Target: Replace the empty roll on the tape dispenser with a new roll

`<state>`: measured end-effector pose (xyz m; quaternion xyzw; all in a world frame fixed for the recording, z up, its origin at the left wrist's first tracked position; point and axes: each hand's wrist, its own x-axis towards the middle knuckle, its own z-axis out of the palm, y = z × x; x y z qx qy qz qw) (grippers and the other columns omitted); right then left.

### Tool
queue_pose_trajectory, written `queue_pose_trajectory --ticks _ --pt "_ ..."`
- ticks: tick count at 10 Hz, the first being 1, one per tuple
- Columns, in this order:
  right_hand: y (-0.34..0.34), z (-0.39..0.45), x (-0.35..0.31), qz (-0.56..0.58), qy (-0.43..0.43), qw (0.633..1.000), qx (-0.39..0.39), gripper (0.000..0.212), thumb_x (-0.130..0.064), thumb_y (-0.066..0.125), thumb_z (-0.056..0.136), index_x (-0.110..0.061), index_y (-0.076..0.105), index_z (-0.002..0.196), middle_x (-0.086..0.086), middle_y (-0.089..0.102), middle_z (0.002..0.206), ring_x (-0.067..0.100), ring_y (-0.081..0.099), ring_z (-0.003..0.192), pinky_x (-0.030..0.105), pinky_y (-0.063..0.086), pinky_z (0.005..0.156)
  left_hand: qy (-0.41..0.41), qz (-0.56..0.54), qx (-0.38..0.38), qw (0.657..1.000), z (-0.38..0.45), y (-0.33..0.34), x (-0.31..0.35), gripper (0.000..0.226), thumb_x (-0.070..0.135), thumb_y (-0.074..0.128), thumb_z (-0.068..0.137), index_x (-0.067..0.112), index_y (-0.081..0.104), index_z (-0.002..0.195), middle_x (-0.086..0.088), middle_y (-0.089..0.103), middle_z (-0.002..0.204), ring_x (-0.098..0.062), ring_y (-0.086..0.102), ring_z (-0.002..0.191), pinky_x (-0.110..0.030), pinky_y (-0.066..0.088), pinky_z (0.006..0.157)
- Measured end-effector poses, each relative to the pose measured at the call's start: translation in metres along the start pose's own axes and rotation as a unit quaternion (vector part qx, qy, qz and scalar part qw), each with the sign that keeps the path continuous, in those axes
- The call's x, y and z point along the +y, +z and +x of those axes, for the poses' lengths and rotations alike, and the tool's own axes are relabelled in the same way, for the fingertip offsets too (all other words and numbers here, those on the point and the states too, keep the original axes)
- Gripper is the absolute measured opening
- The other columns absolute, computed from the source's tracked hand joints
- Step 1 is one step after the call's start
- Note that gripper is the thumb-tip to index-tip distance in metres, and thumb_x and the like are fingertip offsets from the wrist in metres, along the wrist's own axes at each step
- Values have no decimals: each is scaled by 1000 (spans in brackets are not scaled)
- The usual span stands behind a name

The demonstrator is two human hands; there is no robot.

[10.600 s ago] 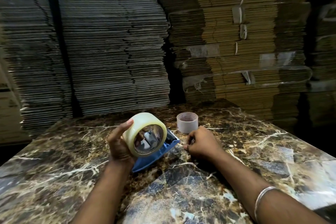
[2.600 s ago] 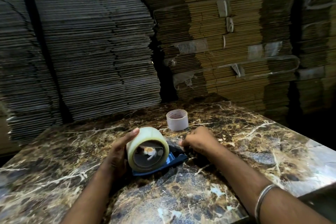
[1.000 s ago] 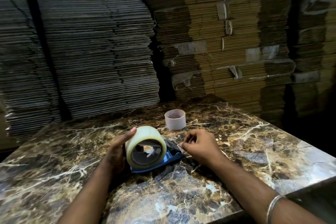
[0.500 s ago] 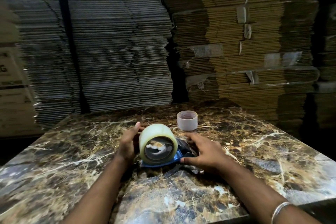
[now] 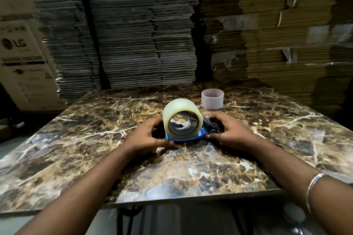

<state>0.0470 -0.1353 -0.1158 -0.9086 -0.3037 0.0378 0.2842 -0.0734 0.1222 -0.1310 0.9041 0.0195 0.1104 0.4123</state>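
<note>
On the marble table [image 5: 248, 158] before stacked cardboard, your left hand [image 5: 145, 139] and right hand [image 5: 229, 135] curl their fingers around the blue dispenser [image 5: 200, 135] — steadying it, likely — new roll [image 5: 181, 118] mounted, empty core [image 5: 212, 99] set behind.

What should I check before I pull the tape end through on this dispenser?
1. New clear tape roll seated upright on the blue tape dispenser: ok.
2. Dispenser resting on the brown marble table: ok.
3. Left hand bracing the dispenser's left side: ok.
4. Right hand on the dispenser's front end: ok.
5. Empty cardboard core set aside behind, clear of the dispenser: ok.
6. Loose tape end found: cannot tell.
</note>
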Motion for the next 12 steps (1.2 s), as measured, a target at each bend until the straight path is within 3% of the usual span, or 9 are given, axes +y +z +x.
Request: queue_pose_trajectory --ticks 2,5,6,7,8,9,10,11,12 --pt "4 -5 -11 -89 8 996 11 61 -55 63 82 -37 41 136 -10 53 142 18 50 128 56 24 112 3 21 26 999 -2 2 2 69 40 84 65 27 59 127 12 67 122 0 62 111 -35 50 102" --pt "9 -3 -9 -125 -8 992 -3 71 -53 60 85 -32 31 147 -6 50 145 21 49 128 53 27 113 -9 47 41 998 -5 3 12 52 39 79 65 31 63 114 13 69 107 2 64 95 -25 54 82" --pt "9 -2 -7 -133 -5 991 -13 78 -58 52 80 -27 31 148 -2 49 148 23 48 131 51 27 111 -24 72 29 997 -2 -1 13 50 43 75 65 27 65 111 5 69 101 -11 65 92 -36 53 77" --pt "7 -3 -10 -132 -1 991 -30 78 -54 52 78 -22 34 146 1 51 146 23 50 130 51 28 109 -30 85 4 996 -1 -2 12 51 42 70 67 23 61 114 4 65 102 -15 61 92 -37 52 76" --pt "1 -2 -14 -122 26 990 -71 83 -60 46 79 -20 31 150 2 43 153 22 43 137 50 22 115 -49 70 -16 996 -1 -4 17 58 36 74 70 23 57 125 8 62 111 -11 60 99 -31 51 79" --pt "-14 2 -20 -77 53 989 -117 90 -71 39 75 -20 33 150 -1 37 156 19 39 139 38 18 112 -106 20 -34 994 3 -13 33 62 36 77 71 20 57 127 5 63 114 -11 62 103 -24 51 81" --pt "-35 8 -24 -62 55 980 -180 86 -63 54 79 -19 31 150 0 34 158 19 34 142 33 19 110 -156 -18 -61 986 8 -21 54 63 26 77 71 13 56 129 1 60 114 -11 59 102 -10 48 83" --pt "-65 24 -40 -20 88 961 -262 75 -39 72 75 -15 44 140 7 51 141 23 53 125 35 43 104 -235 -39 -119 964 15 -33 72 78 27 76 60 9 52 132 -5 58 120 -18 59 109 -4 41 80" --pt "-78 44 -43 42 110 957 -265 52 -39 68 70 -14 60 114 5 67 111 20 65 101 36 52 89 -281 -45 -161 945 22 -51 93 83 23 65 53 6 49 133 -4 57 123 -20 56 118 -17 42 83"
